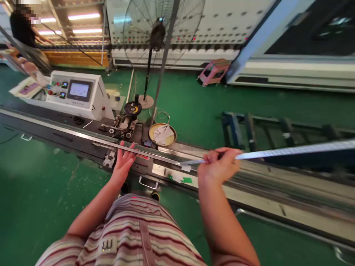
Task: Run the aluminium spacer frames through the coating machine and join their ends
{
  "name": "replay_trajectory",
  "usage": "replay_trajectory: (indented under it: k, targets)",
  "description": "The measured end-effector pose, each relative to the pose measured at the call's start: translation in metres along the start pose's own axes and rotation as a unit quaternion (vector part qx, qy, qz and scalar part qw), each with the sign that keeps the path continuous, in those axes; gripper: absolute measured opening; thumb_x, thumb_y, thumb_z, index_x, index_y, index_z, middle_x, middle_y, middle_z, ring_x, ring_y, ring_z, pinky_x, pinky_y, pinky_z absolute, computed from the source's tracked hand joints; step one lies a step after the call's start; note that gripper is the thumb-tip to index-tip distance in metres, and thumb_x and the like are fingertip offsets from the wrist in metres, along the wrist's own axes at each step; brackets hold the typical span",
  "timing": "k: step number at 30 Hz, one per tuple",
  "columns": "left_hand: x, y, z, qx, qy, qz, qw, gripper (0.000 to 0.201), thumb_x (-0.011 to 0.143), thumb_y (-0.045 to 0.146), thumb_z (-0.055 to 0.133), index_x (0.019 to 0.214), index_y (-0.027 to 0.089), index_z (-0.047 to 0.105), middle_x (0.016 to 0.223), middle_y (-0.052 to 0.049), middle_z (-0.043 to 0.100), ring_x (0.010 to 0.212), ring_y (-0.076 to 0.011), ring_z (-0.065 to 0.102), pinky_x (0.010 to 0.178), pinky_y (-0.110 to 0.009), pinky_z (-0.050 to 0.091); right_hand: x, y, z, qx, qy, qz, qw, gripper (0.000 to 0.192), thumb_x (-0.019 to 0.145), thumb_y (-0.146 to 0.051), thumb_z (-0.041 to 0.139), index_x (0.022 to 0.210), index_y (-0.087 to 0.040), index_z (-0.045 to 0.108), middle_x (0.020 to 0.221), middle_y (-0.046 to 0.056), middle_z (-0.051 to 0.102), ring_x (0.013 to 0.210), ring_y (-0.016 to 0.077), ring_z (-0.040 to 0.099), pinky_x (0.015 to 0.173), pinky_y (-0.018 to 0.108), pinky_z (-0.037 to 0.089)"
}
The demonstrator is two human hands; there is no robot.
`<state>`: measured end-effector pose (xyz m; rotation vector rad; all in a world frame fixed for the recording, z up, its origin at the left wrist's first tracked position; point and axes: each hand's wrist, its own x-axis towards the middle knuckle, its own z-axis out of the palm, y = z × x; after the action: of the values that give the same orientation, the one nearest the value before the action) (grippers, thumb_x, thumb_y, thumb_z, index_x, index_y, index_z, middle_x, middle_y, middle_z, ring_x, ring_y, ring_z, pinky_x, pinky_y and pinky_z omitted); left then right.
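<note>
My right hand is closed around a long thin metal strip, which runs off to the right edge with a row of small marks along it. The strip's near end lies by the end of a second long metal bar on the machine bench. My left hand is stretched out with fingers apart, its fingertips at that bar beside the machine's clamp head. A black handwheel tops the head. Whether the left palm presses on the bar is hard to tell.
A control box with a screen stands on the bench at left. Behind the bench are a round tray holding a cloth, a standing fan, a pink stool and a dark rack. A person works at far left.
</note>
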<state>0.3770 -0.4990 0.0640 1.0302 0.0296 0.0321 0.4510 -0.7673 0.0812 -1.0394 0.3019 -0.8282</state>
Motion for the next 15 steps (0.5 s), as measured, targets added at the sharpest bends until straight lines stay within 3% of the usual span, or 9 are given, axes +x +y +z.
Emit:
replay_trajectory:
  k: [3, 6, 11, 13, 15]
  targets:
    - [0.007, -0.006, 0.015, -0.01, 0.036, 0.019, 0.999, 0.102, 0.087, 0.031, 0.073, 0.153, 0.05, -0.002, 0.157, -0.01, 0.04, 0.131, -0.0221, 0.057, 0.109, -0.04, 0.045, -0.008, 0.01, 0.006, 0.009, -0.018, 0.023, 1.0, 0.05, 0.081, -0.066, 0.062, 0.067, -0.021, 0.047, 0.042, -0.012, 0.029, 0.037, 0.005, 0.023, 0.039, 0.019, 0.02]
    - [0.015, -0.008, 0.02, 0.024, 0.06, 0.047, 0.997, 0.101, 0.087, 0.034, 0.073, 0.149, 0.057, -0.003, 0.157, -0.007, 0.041, 0.129, -0.0231, 0.058, 0.099, -0.038, 0.053, -0.016, 0.021, 0.007, 0.02, -0.021, 0.036, 0.999, 0.05, 0.083, -0.067, 0.06, 0.069, -0.021, 0.046, 0.043, -0.012, 0.028, 0.038, 0.0054, 0.023, 0.04, 0.019, 0.02]
    - [0.031, -0.011, 0.034, 0.102, 0.067, 0.116, 0.986, 0.103, 0.088, 0.035, 0.071, 0.149, 0.052, -0.01, 0.152, -0.011, 0.047, 0.119, -0.023, 0.065, 0.087, -0.033, 0.06, -0.024, 0.041, -0.007, 0.04, -0.025, 0.06, 0.997, 0.047, 0.087, -0.067, 0.054, 0.073, -0.022, 0.045, 0.046, -0.012, 0.028, 0.041, 0.0065, 0.023, 0.043, 0.019, 0.024]
    - [0.036, -0.013, 0.046, 0.132, 0.067, 0.141, 0.979, 0.101, 0.089, 0.035, 0.07, 0.15, 0.049, -0.01, 0.149, -0.013, 0.05, 0.113, -0.0226, 0.068, 0.083, -0.032, 0.061, -0.013, 0.038, -0.02, 0.025, -0.047, 0.066, 0.996, 0.045, 0.086, -0.067, 0.052, 0.084, -0.023, 0.05, 0.055, -0.009, 0.041, 0.046, 0.0077, 0.036, 0.049, 0.02, 0.036]
    - [0.04, -0.016, 0.06, 0.16, 0.058, 0.159, 0.972, 0.099, 0.09, 0.034, 0.069, 0.151, 0.046, -0.008, 0.147, -0.015, 0.051, 0.109, -0.0222, 0.07, 0.08, -0.03, 0.062, 0.015, 0.019, -0.045, -0.014, -0.029, 0.01, 0.999, 0.048, 0.085, -0.066, 0.051, 0.106, -0.023, 0.05, 0.085, 0.001, 0.059, 0.07, 0.0129, 0.058, 0.067, 0.029, 0.05]
